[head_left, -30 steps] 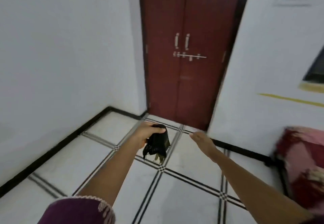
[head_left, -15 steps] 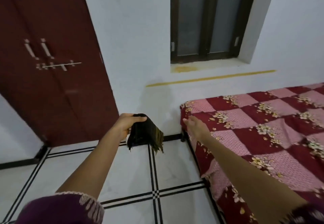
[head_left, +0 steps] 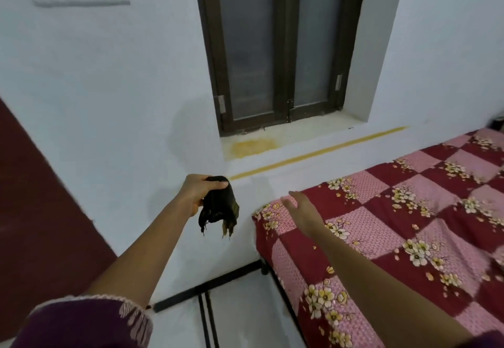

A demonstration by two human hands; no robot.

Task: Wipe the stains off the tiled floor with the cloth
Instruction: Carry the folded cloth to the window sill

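My left hand (head_left: 197,191) is stretched out at chest height and grips a bunched dark cloth (head_left: 219,206), whose frayed ends hang down in the air. My right hand (head_left: 301,207) reaches forward with flat, spread fingers and holds nothing; it hovers over the near corner of the bed. Only a small strip of the white tiled floor (head_left: 242,317) with black lines shows at the bottom, between the wall and the bed. No stain is visible on that strip.
A bed with a red and pink checked floral cover (head_left: 403,238) fills the right side. A white wall with a dark-framed window (head_left: 281,47) stands ahead. A dark red door (head_left: 41,225) is at the left, and a black skirting (head_left: 207,286) edges the floor.
The view has swung right and upward, from the door and floor to the window wall and the bed. Both arms stay outstretched and the cloth remains in my left hand.
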